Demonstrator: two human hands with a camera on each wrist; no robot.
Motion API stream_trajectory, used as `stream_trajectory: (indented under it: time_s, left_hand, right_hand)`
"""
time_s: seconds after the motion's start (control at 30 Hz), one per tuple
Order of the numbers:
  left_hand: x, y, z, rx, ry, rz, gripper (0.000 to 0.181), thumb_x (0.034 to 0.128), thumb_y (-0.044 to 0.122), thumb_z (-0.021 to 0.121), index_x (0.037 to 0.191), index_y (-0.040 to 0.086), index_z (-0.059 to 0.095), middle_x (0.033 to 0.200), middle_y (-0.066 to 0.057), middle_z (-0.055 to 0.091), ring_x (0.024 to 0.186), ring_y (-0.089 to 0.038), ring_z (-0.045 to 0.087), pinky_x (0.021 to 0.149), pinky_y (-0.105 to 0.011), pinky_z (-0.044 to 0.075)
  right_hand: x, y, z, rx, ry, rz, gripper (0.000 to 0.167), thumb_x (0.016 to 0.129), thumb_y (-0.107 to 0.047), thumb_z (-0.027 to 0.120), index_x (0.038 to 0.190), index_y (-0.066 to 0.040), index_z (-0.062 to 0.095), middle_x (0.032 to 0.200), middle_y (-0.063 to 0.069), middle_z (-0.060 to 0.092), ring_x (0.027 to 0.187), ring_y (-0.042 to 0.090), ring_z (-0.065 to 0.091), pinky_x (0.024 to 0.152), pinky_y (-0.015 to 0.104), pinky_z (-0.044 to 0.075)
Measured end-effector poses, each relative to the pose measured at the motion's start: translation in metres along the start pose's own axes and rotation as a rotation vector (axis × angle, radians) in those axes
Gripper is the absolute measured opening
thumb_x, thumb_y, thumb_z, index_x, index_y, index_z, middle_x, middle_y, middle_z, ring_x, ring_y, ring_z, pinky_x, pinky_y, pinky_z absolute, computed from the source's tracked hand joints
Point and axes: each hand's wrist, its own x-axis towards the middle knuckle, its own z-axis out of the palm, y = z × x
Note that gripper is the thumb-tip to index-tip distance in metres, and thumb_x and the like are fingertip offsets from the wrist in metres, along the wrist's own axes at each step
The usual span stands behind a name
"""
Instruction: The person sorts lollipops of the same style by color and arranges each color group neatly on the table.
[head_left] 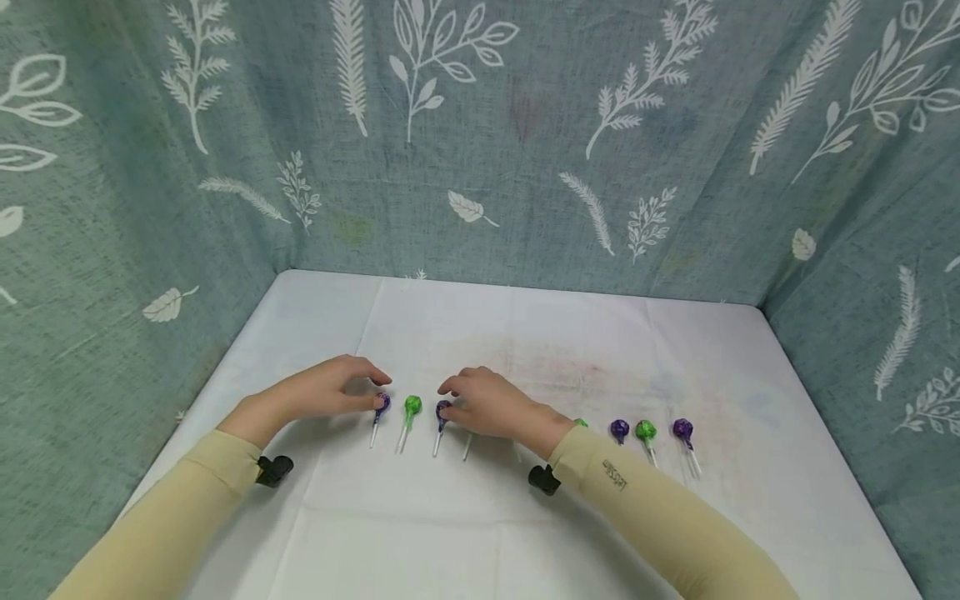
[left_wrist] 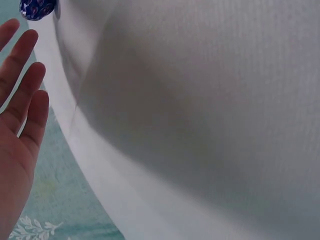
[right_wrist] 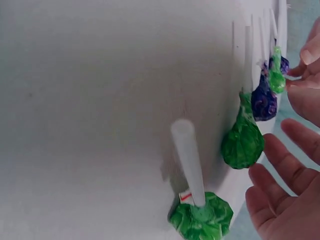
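Observation:
A row of lollipops in purple and green wrappers lies on a white cloth, sticks toward me. At its left end, my left hand has its thumb against the head of a purple lollipop; its other fingers are spread in the left wrist view. A green lollipop lies between the hands. My right hand reaches over the row, thumb at another purple lollipop, fingers loosely bent. Under that hand, one stick shows in the head view, its head hidden; green lollipops lie beside its fingertips in the right wrist view.
Farther right lie a purple lollipop, a green one and a purple one. The right forearm partly covers another green lollipop. A leaf-patterned curtain encloses the back and sides of the table.

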Motion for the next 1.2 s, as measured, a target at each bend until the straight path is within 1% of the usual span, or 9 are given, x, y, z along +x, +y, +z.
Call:
stream_trajectory:
  time_s: [0.1,0.27,0.4,0.53,0.7,0.83,1.0,1.1,1.2]
  left_hand:
    - [0.001,-0.001,0.003,-0.008,-0.019,0.006,0.044,0.0907,0.05,0.069,0.123,0.02,0.07,0.119,0.008,0.064,0.12,-0.022,0.054,0.104,-0.05,0.039]
    - [0.005,-0.001,0.007,-0.001,-0.037,0.019,0.033,0.0914,0.042,0.071,0.118,0.022,0.071,0.114,0.012,0.064,0.114,-0.018,0.058,0.101,-0.047,0.043]
    - [0.007,-0.001,0.01,0.018,-0.045,0.026,0.027,0.0931,0.039,0.07,0.115,0.025,0.071,0.113,0.014,0.064,0.113,-0.017,0.059,0.099,-0.045,0.045]
    - [0.01,-0.002,0.007,0.04,-0.049,0.033,0.023,0.0933,0.036,0.07,0.114,0.025,0.072,0.112,0.014,0.065,0.11,-0.016,0.06,0.097,-0.043,0.046]
    - [0.015,-0.001,-0.004,0.062,-0.06,0.014,0.023,0.0927,0.034,0.072,0.113,0.024,0.073,0.111,0.012,0.065,0.109,-0.016,0.061,0.094,-0.043,0.048]
    - [0.025,0.002,-0.019,0.069,-0.06,0.009,0.027,0.092,0.036,0.072,0.114,0.022,0.073,0.111,0.012,0.065,0.111,-0.018,0.06,0.095,-0.044,0.047]
    - [0.044,0.007,-0.039,0.088,-0.054,0.039,0.031,0.0933,0.035,0.071,0.119,0.017,0.072,0.115,0.009,0.065,0.113,-0.022,0.059,0.095,-0.045,0.048]
    - [0.059,0.011,-0.05,0.103,-0.056,0.054,0.032,0.0935,0.032,0.071,0.121,0.015,0.071,0.117,0.008,0.064,0.115,-0.024,0.059,0.095,-0.045,0.048]
    - [0.074,0.016,-0.056,0.114,-0.057,0.072,0.033,0.0935,0.031,0.071,0.122,0.014,0.071,0.117,0.007,0.065,0.116,-0.025,0.059,0.095,-0.045,0.048]
  right_hand:
    - [0.003,-0.001,0.002,-0.025,-0.012,0.011,0.037,0.097,-0.038,0.064,0.129,-0.018,0.065,0.117,-0.003,0.063,0.11,0.017,0.057,0.094,0.03,0.045]
    - [0.006,0.0,0.007,-0.068,-0.016,0.019,0.034,0.098,-0.037,0.064,0.126,-0.019,0.067,0.109,-0.005,0.064,0.101,0.015,0.058,0.089,0.03,0.046]
    - [0.006,0.002,0.012,-0.086,-0.013,-0.003,0.03,0.097,-0.035,0.065,0.123,-0.02,0.069,0.106,-0.006,0.065,0.096,0.012,0.059,0.087,0.03,0.047]
    - [0.009,0.003,0.013,-0.092,0.005,-0.029,0.027,0.097,-0.034,0.066,0.12,-0.021,0.071,0.104,-0.007,0.066,0.094,0.011,0.059,0.087,0.03,0.047]
    - [0.012,0.002,0.011,-0.096,0.013,-0.045,0.026,0.096,-0.033,0.068,0.118,-0.021,0.073,0.102,-0.008,0.067,0.092,0.009,0.059,0.087,0.029,0.047]
    - [0.013,0.003,0.01,-0.096,0.019,-0.052,0.026,0.095,-0.033,0.069,0.118,-0.023,0.074,0.102,-0.01,0.068,0.091,0.008,0.059,0.087,0.029,0.047]
    - [0.015,0.006,0.012,-0.094,0.027,-0.062,0.026,0.095,-0.034,0.069,0.118,-0.023,0.074,0.103,-0.011,0.069,0.092,0.007,0.061,0.09,0.03,0.047]
    - [0.015,0.006,0.012,-0.096,0.027,-0.052,0.026,0.094,-0.035,0.069,0.118,-0.023,0.074,0.102,-0.011,0.069,0.092,0.008,0.062,0.088,0.029,0.048]
    - [0.015,0.005,0.011,-0.091,0.016,-0.034,0.026,0.094,-0.035,0.07,0.117,-0.024,0.075,0.101,-0.01,0.069,0.09,0.007,0.062,0.083,0.028,0.05]
